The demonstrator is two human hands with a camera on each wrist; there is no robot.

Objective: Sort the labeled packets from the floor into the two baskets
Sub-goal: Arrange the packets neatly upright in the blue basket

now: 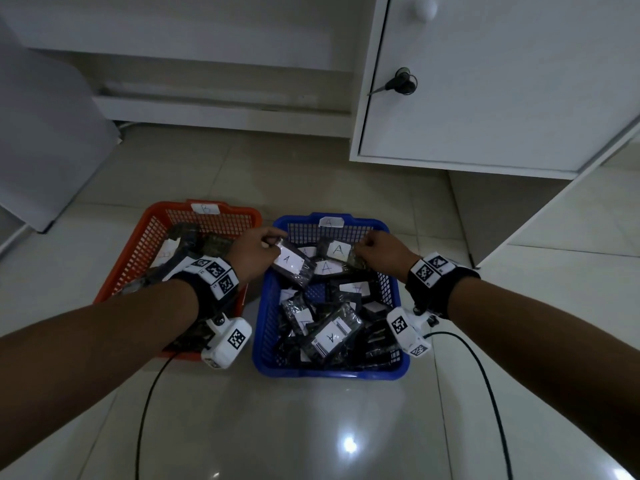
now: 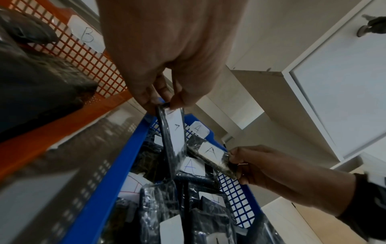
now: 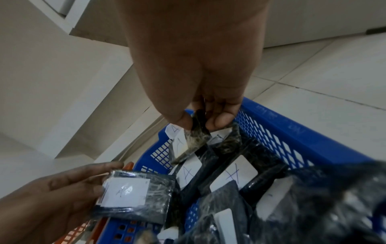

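Left hand (image 1: pixel 254 252) pinching a packet (image 1: pixel 290 264) marked A, long side hanging down over the blue basket (image 1: pixel 263 327). Right hand (image 1: pixel 382 252) pinching another A packet (image 1: pixel 337 250) by its end, straight above the same basket.

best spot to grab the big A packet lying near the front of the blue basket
Take the big A packet by its upper right short edge, coming from above. It lies flat, slanted, on top of the pile in the blue basket, so that raised end looks free; a thumb-and-finger pinch there, clear of the label, should lift it.
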